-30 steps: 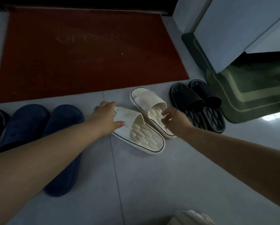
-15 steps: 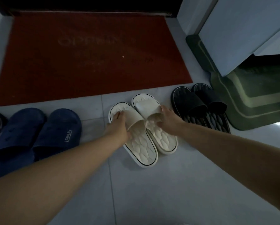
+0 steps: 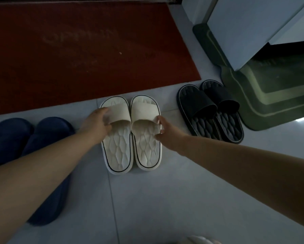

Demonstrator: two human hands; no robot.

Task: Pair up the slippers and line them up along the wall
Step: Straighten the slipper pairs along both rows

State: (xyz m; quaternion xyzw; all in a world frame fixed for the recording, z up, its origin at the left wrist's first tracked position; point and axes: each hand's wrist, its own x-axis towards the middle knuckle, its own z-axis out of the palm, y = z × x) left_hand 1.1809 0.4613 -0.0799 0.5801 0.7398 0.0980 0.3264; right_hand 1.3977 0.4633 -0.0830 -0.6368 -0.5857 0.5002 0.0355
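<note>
Left hand [image 3: 96, 123] gripping left slipper [image 3: 117, 152] strap, right hand [image 3: 167, 132] pinching right slipper [image 3: 147, 148] side; both seeming light, soft; strap giving best hold.

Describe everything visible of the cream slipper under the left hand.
The cream slipper is an open-toe slide of what looks like moulded foam or rubber: a broad plain strap, a footbed embossed with wavy lozenges, a thin dark line round the sole's rim. It lies flat on the grey floor tiles, toe toward the red doormat. The left hand grips its strap at the outer side. Its twin slipper lies parallel beside it, close or touching.
</note>
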